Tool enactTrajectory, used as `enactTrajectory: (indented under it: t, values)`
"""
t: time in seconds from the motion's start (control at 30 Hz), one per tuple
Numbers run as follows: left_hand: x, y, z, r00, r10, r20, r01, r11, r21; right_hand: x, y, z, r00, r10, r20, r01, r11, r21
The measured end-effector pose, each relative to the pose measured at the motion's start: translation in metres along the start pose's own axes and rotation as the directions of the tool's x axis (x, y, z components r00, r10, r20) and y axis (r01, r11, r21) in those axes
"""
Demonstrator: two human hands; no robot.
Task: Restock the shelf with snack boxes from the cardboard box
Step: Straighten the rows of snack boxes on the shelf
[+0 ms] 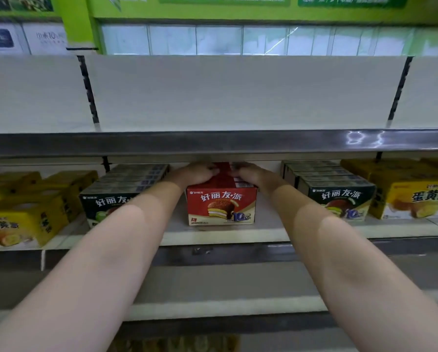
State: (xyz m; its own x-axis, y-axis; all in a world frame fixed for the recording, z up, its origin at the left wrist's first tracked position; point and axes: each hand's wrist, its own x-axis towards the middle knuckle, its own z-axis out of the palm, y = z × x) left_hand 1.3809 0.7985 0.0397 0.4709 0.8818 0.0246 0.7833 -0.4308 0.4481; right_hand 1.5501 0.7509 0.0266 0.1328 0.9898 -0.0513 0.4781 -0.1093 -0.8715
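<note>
Head view showed both forearms extended under the metal edge of the upper shelf (238, 142) toward a red snack box (221, 205) standing on the middle shelf (223, 235). The left hand (196, 172) rested on the top left of the box row, fingers curled down over the top edge. The right hand (251, 174) lay on the top right, fingers likewise curled onto the box top. The fingertips of the two hands sat close together near the centre line of the box top (whether they held the front box alone or a second red box behind it cannot be told, as the upper shelf edge hid the rear).

The red snack box stood upright, front face outward, apart from the products on either side.

Contents of the middle shelf, left to right:
- yellow egg-yolk pie cartons (22, 219), handle-top type, several deep;
- a row of dark green snack boxes (111, 201), partly covered by the left forearm;
- the red snack box;
- a second row of dark green snack boxes (340, 199), several deep;
- further yellow cartons (416, 199).

The upper shelf carried only white back panels (238, 92). A lower shelf edge (223, 257) ran beneath the forearms. The cardboard supply box could not be identified.
</note>
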Motion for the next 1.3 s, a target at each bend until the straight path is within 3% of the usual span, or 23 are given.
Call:
enactTrajectory:
  t: [0.13,0.33,0.4,0.67,0.77,0.93,1.03,1.13,1.3]
  values:
    - [-0.002,0.008,-0.007,0.997,0.029,-0.067,-0.029,1.000,0.004,0.006,0.001,-0.008,0.996,-0.046,-0.081,0.047,0.999,0.009]
    - [0.009,0.045,0.007,0.988,0.117,-0.101,-0.116,0.993,0.010,-0.007,0.008,-0.044,0.964,-0.124,-0.236,0.068,0.970,-0.231]
    - [0.018,0.063,0.016,0.987,0.112,-0.113,-0.118,0.992,-0.049,-0.010,0.018,-0.066,0.950,-0.169,-0.261,0.073,0.938,-0.339]
    - [0.038,0.157,0.068,0.991,0.129,-0.032,-0.132,0.926,-0.353,-0.038,0.076,-0.165,0.929,-0.224,-0.295,0.061,0.878,-0.476]
    - [0.035,0.195,0.089,0.991,0.126,0.039,-0.098,0.902,-0.420,-0.050,0.098,-0.196,0.941,-0.183,-0.284,-0.030,0.793,-0.609]
    - [0.034,0.224,0.121,1.000,-0.010,0.005,0.011,0.800,-0.600,-0.058,0.123,-0.230,0.938,-0.121,-0.323,-0.072,0.847,-0.527]
    - [0.071,0.210,0.148,1.000,-0.015,-0.005,0.009,0.807,-0.590,-0.059,0.135,-0.238,0.940,-0.052,-0.336,-0.104,0.896,-0.431]
    - [0.051,0.222,0.151,0.998,-0.038,-0.046,0.010,0.865,-0.501,-0.069,0.139,-0.241,0.964,-0.086,-0.251,-0.047,0.875,-0.481]
    - [0.019,0.247,0.145,0.992,-0.041,-0.121,-0.030,0.846,-0.532,-0.067,0.139,-0.236,0.982,-0.149,-0.119,0.095,0.923,-0.372]
